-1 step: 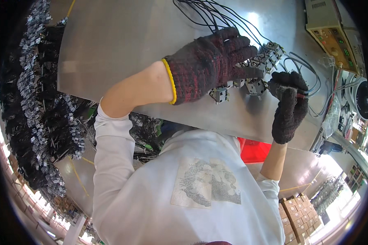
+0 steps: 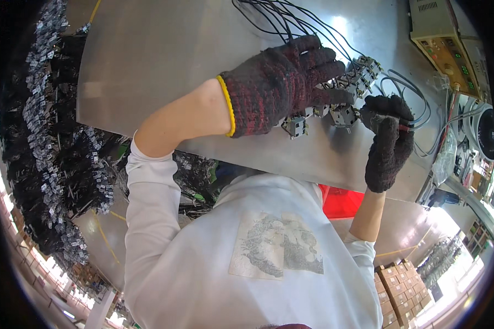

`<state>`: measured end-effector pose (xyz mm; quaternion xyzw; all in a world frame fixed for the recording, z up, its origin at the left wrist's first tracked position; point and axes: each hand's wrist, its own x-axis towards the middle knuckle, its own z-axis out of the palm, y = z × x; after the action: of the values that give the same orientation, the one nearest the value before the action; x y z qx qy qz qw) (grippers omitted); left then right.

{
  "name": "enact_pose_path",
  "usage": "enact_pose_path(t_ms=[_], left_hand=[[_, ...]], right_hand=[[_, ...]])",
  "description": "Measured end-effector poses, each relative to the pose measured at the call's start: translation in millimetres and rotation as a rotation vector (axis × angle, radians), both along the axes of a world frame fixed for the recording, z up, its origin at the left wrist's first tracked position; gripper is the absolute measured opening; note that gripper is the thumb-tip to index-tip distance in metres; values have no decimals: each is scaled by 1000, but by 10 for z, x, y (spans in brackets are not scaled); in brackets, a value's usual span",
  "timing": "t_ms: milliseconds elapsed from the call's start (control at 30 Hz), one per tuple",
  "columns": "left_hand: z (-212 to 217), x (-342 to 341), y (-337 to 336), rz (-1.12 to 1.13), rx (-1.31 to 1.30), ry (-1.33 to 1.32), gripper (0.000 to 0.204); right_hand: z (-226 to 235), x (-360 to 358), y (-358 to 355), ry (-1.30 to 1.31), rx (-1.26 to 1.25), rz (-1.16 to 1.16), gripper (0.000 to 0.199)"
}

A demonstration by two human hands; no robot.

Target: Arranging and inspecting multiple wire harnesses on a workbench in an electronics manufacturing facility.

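Observation:
My left hand [image 2: 282, 88], in a dark knitted glove with a yellow cuff, lies palm down over a row of small metal-cased connectors [image 2: 362, 82], its fingers stretched out and apart. Black cables [image 2: 280, 22] run from the connectors toward the far edge. Below its fingers, more connectors show, one of them a grey block [image 2: 343, 117] and another [image 2: 296, 127] near the heel of the hand. My right hand [image 2: 389, 137], gloved in black, is closed beside the row's right end. Grey leads [image 2: 422, 118] with a red part enter its grip; the held end is hidden.
The metal tabletop [image 2: 148, 60] spans the middle. A beige powered box [image 2: 450, 60] with green digits stands at the far right, near a round black fan-like part [image 2: 486, 134]. Bundled black cables [image 2: 33, 148] hang at left. A red bin [image 2: 340, 203] sits below the near edge.
My left hand and wrist have shifted very slightly away from me. The right hand and the connectors stay essentially in place.

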<state>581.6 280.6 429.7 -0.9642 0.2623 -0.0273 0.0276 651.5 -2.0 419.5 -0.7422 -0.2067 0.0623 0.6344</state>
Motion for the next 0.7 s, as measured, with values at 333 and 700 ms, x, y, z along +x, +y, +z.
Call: enact_pose_path(t_ms=[333, 700], left_hand=[[110, 172, 55, -14, 120, 121, 124], [-43, 221, 78, -32, 48, -7, 115]], right_hand=[[-2, 262, -48, -23, -99, 58, 51], [38, 141, 108, -85, 116, 50, 38]])
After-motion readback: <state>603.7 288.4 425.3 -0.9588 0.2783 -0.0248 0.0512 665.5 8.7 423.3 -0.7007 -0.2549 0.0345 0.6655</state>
